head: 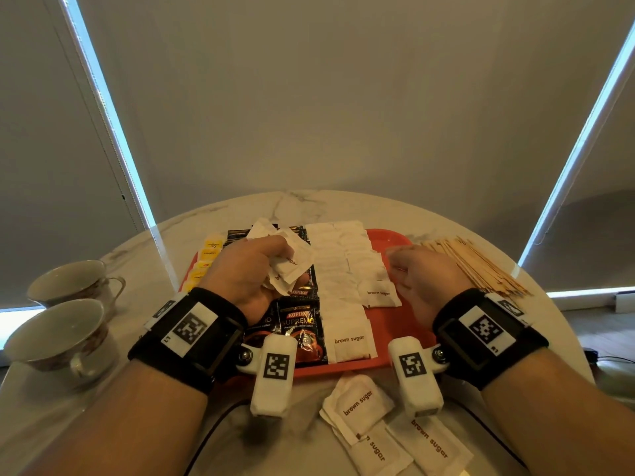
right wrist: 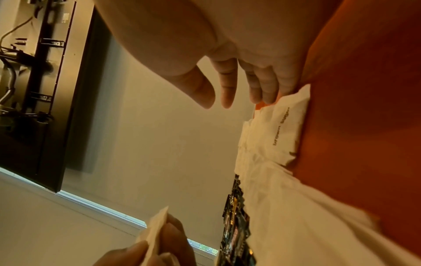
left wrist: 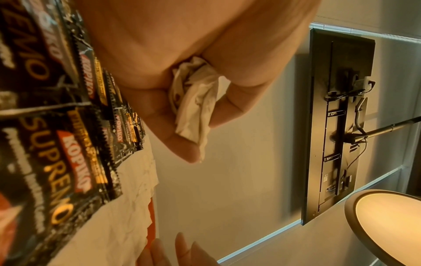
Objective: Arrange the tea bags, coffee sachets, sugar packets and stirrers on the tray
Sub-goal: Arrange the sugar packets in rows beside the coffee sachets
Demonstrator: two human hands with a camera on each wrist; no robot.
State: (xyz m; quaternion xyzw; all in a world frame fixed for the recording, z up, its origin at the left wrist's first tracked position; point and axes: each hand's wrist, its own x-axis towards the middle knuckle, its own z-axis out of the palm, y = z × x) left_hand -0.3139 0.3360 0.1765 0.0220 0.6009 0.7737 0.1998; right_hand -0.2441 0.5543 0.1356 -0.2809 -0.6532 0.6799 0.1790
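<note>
1. Loose sugar packets (head: 357,403) are lying on the table's (head: 220,214) near edge.
2. The left hand (head: 247,269) is clutching a bunch of sugar packets (head: 292,259) over the coffee sachets (head: 299,324) on the tray (head: 409,324).
3. The right hand (head: 426,273) is hovering empty, fingers relaxed, beside the rows of sugar packets (head: 340,269).
4. Stirrers (head: 481,262) are lying by the tray's far right corner.

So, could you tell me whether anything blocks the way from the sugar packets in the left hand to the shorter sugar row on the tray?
Nothing visible does. The left hand holds the white paper brown-sugar packets above the black coffee sachets; the shorter sugar row on the red plastic tray lies uncovered beside the open right hand.
</note>
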